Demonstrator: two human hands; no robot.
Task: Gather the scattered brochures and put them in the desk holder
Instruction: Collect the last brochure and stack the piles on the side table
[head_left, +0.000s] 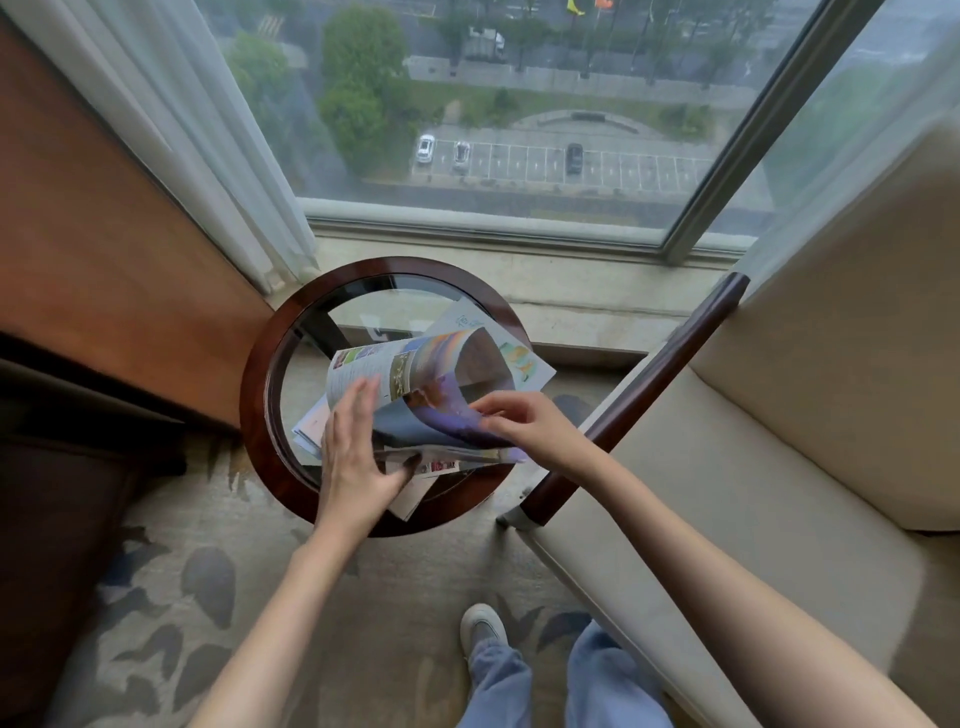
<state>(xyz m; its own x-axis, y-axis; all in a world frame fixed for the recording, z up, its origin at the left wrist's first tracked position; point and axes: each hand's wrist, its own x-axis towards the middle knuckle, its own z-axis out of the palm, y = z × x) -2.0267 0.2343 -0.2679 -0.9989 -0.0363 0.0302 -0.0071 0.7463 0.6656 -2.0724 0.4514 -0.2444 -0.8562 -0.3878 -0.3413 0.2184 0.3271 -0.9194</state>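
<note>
Head view: your right hand (524, 421) pinched the curling brochure (415, 371) at three o'clock, left hand (356, 449) pressed it straight-fingered at nine; light, floppy, slippery, so its fold looked safest to grip.

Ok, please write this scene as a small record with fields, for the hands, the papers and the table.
left hand: fingers straight, pressing on the open brochure
right hand: pinches the brochure's curled page
other brochures: loose under it, overlapping
table: round, wooden rim, glass top
desk holder: not in view
armchair: right of table
</note>
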